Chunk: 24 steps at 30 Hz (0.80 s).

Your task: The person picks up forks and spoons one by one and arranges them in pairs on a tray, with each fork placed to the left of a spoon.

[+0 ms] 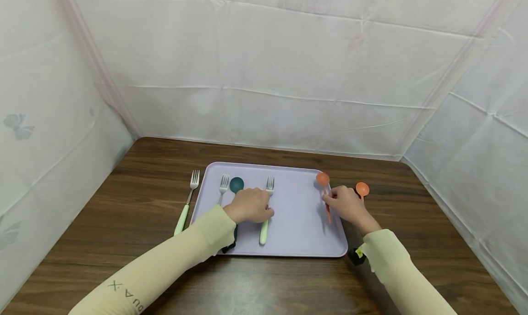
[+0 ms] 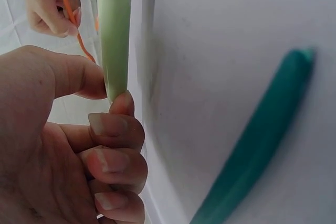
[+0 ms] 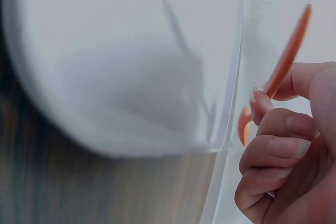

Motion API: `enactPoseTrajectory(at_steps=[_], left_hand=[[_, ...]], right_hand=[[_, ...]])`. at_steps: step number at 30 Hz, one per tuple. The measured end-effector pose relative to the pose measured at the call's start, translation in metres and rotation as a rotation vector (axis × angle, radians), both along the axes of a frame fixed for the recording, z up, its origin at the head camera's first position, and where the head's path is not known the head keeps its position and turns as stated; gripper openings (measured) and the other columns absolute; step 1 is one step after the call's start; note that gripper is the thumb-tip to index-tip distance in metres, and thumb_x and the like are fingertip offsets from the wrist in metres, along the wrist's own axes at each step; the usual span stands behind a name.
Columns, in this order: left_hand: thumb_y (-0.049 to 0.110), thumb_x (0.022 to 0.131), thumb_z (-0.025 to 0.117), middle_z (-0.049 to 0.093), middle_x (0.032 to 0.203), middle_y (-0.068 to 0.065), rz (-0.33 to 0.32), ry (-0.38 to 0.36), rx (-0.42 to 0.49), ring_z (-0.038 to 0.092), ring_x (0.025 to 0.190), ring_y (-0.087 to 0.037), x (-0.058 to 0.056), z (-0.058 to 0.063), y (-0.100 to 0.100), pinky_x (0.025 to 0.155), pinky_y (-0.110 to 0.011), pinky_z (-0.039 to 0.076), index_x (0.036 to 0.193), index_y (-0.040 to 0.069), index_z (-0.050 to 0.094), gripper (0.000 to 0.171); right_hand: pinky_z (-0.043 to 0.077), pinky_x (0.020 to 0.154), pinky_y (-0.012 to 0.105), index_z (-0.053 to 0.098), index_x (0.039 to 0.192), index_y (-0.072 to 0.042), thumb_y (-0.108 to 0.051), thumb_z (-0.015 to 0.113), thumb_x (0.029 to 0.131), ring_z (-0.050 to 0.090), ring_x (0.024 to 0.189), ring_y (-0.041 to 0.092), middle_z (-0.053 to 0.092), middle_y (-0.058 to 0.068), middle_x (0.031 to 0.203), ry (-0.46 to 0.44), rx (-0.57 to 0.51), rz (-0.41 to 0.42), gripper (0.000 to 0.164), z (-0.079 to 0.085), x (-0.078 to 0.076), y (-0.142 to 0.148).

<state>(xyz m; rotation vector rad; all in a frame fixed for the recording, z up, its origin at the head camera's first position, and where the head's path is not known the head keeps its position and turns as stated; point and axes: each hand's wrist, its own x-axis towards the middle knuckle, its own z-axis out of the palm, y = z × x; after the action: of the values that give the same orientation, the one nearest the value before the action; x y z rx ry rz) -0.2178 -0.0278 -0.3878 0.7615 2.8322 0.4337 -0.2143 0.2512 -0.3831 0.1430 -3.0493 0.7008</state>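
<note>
My left hand (image 1: 250,205) pinches a fork (image 1: 263,233) with a pale green handle between thumb and index finger, over the middle of the lilac tray (image 1: 299,214). In the left wrist view the green handle (image 2: 115,30) points upward from the fingertips. Under my left forearm lie a teal spoon (image 1: 237,185) and a second fork (image 1: 224,183) on the tray, both partly covered. My right hand (image 1: 348,205) pinches an orange spoon (image 1: 323,179) by its handle above the tray's right side. The right wrist view shows the orange handle (image 3: 290,51) raised off the tray.
Left of the tray, another green-handled fork (image 1: 181,218) lies on the dark wooden table (image 1: 264,283). A second orange spoon (image 1: 362,189) is to the right of the tray, partly behind my right hand. White sheeting (image 1: 264,76) encloses the back and sides.
</note>
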Motion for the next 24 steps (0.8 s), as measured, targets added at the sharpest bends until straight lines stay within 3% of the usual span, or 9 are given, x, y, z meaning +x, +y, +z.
enactPoseTrajectory(at_steps=[7,24], left_hand=[[0.032,0.082,0.055,0.035,0.048,0.006,-0.002,0.003,-0.006,0.039,0.047,-0.012,0.001,-0.001,0.001,0.045,-0.029,0.029,0.051,0.017,0.043,0.037],[0.030,0.082,0.056,0.035,0.048,0.005,-0.012,0.003,-0.004,0.038,0.046,-0.011,0.001,-0.003,-0.001,0.043,-0.028,0.028,0.053,0.016,0.043,0.034]], right_hand=[[0.030,0.044,0.029,0.055,0.059,-0.013,-0.032,0.053,0.087,0.044,0.047,0.018,0.048,-0.001,0.046,-0.037,-0.043,0.030,0.034,0.002,0.001,-0.011],[0.026,0.042,0.027,0.055,0.057,-0.014,-0.031,0.054,0.087,0.040,0.044,0.017,0.048,-0.003,0.045,-0.033,-0.061,0.062,0.034,0.002,0.001,-0.028]])
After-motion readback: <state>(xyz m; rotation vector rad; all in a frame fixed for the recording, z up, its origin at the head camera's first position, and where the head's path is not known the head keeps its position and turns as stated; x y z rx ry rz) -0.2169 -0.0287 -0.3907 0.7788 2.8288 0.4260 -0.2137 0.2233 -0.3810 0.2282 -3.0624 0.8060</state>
